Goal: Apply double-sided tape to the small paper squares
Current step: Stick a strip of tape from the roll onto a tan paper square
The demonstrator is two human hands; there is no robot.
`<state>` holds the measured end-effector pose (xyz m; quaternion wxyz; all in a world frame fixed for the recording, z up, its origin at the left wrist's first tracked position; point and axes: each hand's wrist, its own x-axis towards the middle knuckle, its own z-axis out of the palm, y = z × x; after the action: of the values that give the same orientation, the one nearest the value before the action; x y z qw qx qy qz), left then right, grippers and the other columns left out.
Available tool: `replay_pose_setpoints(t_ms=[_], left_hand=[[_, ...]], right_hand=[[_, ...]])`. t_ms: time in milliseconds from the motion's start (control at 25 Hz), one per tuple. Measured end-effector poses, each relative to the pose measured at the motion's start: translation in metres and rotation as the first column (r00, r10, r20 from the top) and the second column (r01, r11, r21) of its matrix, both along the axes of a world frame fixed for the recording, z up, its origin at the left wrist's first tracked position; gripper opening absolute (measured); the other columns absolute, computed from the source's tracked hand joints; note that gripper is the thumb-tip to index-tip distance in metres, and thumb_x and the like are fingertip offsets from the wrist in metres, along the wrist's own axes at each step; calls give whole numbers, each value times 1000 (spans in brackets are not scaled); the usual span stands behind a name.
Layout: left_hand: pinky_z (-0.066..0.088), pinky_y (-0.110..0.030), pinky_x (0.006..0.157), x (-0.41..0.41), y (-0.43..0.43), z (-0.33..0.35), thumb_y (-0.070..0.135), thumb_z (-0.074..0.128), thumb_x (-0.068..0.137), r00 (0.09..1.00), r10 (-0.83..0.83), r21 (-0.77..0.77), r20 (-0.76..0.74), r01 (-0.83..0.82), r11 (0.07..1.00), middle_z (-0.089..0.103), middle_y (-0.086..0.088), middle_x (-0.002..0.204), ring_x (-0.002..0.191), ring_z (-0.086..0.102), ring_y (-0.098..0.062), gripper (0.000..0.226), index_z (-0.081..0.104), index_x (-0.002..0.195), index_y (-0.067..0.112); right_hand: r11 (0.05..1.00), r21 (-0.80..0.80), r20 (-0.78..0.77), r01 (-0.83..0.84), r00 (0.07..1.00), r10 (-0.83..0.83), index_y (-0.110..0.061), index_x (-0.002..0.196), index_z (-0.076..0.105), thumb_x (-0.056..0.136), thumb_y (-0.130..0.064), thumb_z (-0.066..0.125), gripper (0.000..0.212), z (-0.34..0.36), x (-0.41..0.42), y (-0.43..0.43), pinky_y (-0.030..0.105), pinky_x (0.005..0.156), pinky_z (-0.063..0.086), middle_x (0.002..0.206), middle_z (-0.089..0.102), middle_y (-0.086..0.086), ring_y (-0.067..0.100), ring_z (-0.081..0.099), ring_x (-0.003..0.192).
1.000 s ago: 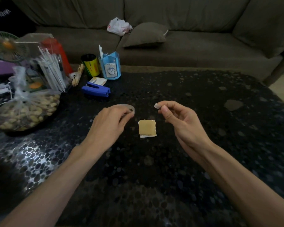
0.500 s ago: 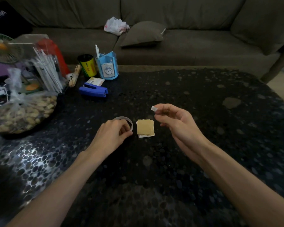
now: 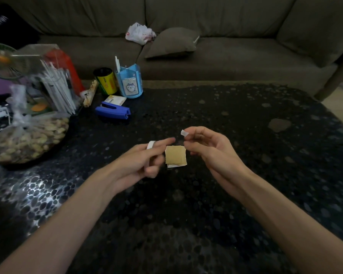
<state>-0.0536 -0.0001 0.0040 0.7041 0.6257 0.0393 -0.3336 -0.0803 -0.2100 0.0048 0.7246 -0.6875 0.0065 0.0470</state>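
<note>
Paper squares (image 3: 175, 157): small stack flat on the dark table (image 3: 236, 119), tan square on top, white sheet edge poking out along the near side, slightly askew, lying between the two hands. Tape piece (image 3: 184, 133): tiny white scrap pinched at the fingertips of the right hand (image 3: 210, 151), held in the air just past the stack's far right corner. Tape roll (image 3: 151, 144): thin white ring looped round a finger of the left hand (image 3: 139, 161), just left of the stack, motion-blurred so no further detail is readable.
</note>
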Motion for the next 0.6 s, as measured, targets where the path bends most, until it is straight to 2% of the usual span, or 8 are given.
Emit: replay_pose_setpoints(t_ms=[40,120,160,240,320,400,440,600], left_hand=[[42,-24,56,-5,-3,3,27,57,104,999,-48,-73,2,48,996,76,-1,89,61,59,-12,43,55,144,41],[54,-28,62,-12,-10,6,25,61,100,989,-129,-138,66,137,981,75,-1,123,86,74,-24,70,29,150,61],[56,-31,65,-14,-13,6,22,66,96,981,-153,-111,123,167,980,73,1,128,92,74,-27,86,16,151,67],[57,-33,63,-14,-18,4,21,72,91,942,-150,8,299,155,988,72,-2,124,85,71,-25,102,5,153,68],[53,-29,53,-15,-23,3,26,71,91,869,-50,68,493,19,998,73,-4,107,73,68,-22,86,24,158,51],[49,-25,46,-16,-25,5,29,69,92,789,76,56,610,-138,989,74,-2,95,66,67,-19,52,58,143,32],[48,-24,44,-17,-25,6,29,69,92,765,117,46,633,-188,981,75,-2,92,65,68,-18,39,68,131,26],[46,-22,44,-19,-25,8,25,73,92,739,151,61,656,-252,966,77,-4,86,63,69,-12,23,76,114,18]], right_hand=[[1000,10,0,-4,1000,4,-27,106,78,93,-2,72,29,0,0,0,28,89,52,113,72,-2,7,70,105],[1000,4,-6,5,1000,-5,-29,106,78,92,-3,73,30,1,0,0,33,97,53,114,71,-2,10,71,108],[1000,-10,-7,16,1000,-16,-30,106,79,91,-4,73,30,2,0,-1,35,100,53,114,71,-3,10,70,109],[999,-36,-2,32,999,-33,-30,104,79,91,-5,74,29,6,0,-3,34,104,51,113,73,-5,9,68,112],[999,-48,9,24,1000,-24,-30,101,80,91,-2,71,32,10,0,-5,33,103,50,110,74,-7,9,67,113],[998,-58,9,4,1000,-4,-31,97,80,90,3,67,37,12,0,-6,32,100,51,105,76,-9,9,68,111],[998,-65,7,-7,1000,8,-31,95,80,90,5,66,39,12,0,-6,32,100,51,104,76,-9,9,69,111],[993,-113,4,-41,999,42,-30,97,79,89,5,65,39,10,1,-4,39,107,50,111,76,-8,8,67,115]])
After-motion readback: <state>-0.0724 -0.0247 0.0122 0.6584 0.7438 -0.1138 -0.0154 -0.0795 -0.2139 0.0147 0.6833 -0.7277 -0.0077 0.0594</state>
